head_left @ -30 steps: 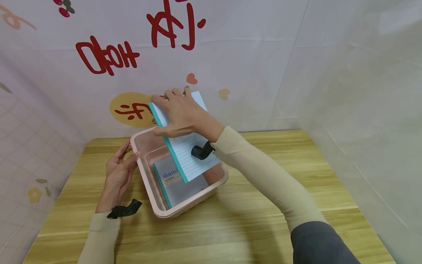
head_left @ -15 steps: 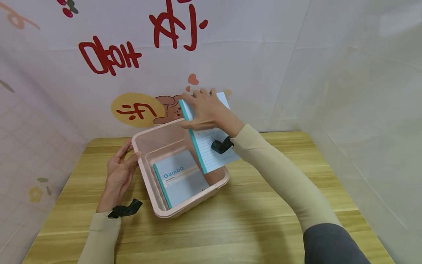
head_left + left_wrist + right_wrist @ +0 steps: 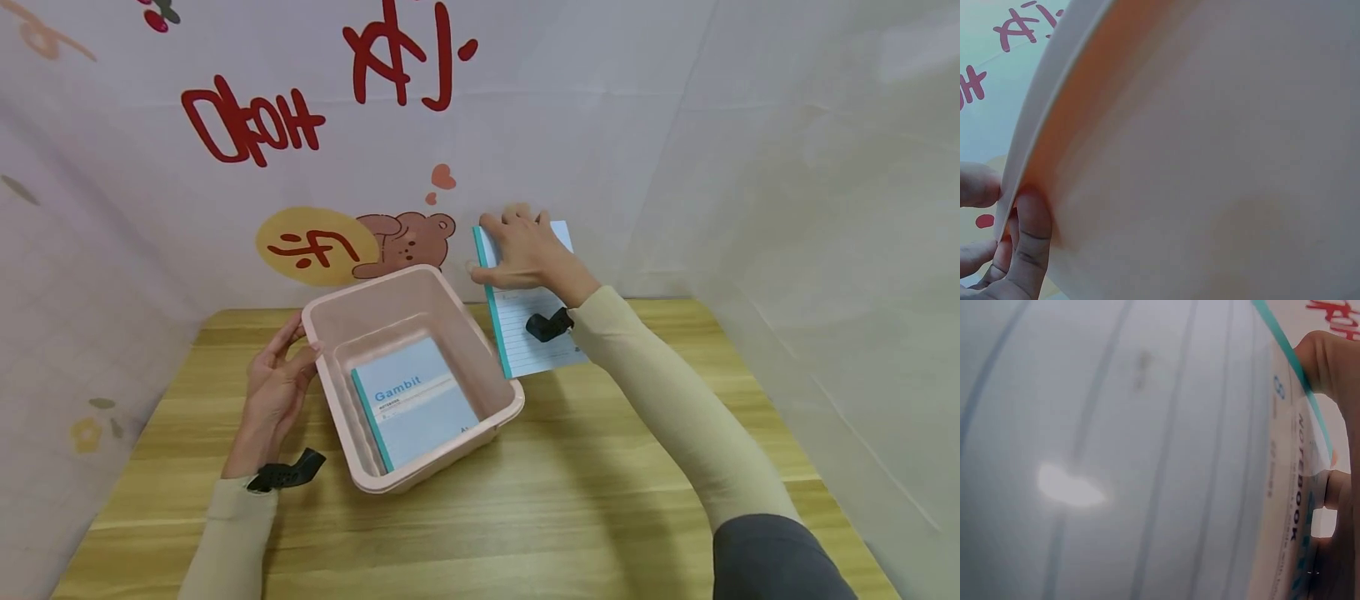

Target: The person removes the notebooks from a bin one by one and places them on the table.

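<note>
A pale pink bin (image 3: 405, 479) stands on the table, turned at an angle. Inside it lies a light blue notebook (image 3: 420, 408) with a teal spine and "Gambit" on its cover. My left hand (image 3: 273, 392) pinches the bin's left rim; in the left wrist view the fingers (image 3: 1034, 231) lie against the bin wall (image 3: 1210, 156). Right of the bin, my right hand (image 3: 528, 258) grips a second notebook (image 3: 525, 333) by its upper part, thumb at the teal spine. Its lined cover (image 3: 1147, 450) fills most of the right wrist view.
The wooden table (image 3: 465, 533) runs under the bin. Behind it rises a white backdrop (image 3: 585, 108) with red lettering and a printed bear (image 3: 412, 242). Pale sheeting also flanks the table on both sides.
My right hand has carried its notebook from above the bin to the right, past the bin's right rim, uncovering the notebook inside. My left hand has kept its grip on the rim.
</note>
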{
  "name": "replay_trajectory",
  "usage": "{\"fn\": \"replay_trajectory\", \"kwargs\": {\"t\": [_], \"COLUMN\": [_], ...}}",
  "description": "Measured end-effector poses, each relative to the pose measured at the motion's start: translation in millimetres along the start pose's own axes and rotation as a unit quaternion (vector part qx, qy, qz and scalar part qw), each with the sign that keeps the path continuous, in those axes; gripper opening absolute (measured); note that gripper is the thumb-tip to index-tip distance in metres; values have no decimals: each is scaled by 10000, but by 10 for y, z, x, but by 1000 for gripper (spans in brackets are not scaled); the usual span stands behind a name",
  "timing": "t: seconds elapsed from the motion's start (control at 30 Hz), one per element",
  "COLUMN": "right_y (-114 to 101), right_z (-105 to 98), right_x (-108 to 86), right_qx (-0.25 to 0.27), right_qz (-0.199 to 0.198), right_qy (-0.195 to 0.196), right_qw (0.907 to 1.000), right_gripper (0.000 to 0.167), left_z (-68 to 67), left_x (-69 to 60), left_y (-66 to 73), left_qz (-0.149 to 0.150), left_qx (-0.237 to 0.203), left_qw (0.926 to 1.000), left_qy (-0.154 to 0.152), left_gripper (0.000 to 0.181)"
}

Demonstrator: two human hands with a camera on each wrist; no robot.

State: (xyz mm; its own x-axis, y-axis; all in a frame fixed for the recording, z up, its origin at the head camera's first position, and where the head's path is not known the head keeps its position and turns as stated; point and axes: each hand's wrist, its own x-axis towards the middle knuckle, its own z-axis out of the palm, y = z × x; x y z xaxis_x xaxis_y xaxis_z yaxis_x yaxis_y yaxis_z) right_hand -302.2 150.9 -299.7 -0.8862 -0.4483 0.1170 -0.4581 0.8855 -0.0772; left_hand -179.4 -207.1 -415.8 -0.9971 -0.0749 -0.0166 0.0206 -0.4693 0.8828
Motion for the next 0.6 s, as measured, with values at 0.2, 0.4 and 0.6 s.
{"fn": "replay_trajectory", "kwargs": {"t": [0.2,0.4,0.6], "right_y": [206,384,520], "right_z": [131,282,568], "right_x": [-18,-33,-61], "right_qx": [232,382,351], "right_qz": [366,571,723], "right_qy": [-271,-362,-507], "right_qw": [9987,9970,9955], "right_gripper": [79,72,76], "left_z": [-5,7,4], "left_x": [-7,2,-4], "left_y": [18,23,21], "left_qz": [-23,-29,-45], "left_qx": [63,192,81], "left_qw": [10000,9998,10000], "left_qy": [-39,-49,-23], "left_gripper": [74,73,73]}}
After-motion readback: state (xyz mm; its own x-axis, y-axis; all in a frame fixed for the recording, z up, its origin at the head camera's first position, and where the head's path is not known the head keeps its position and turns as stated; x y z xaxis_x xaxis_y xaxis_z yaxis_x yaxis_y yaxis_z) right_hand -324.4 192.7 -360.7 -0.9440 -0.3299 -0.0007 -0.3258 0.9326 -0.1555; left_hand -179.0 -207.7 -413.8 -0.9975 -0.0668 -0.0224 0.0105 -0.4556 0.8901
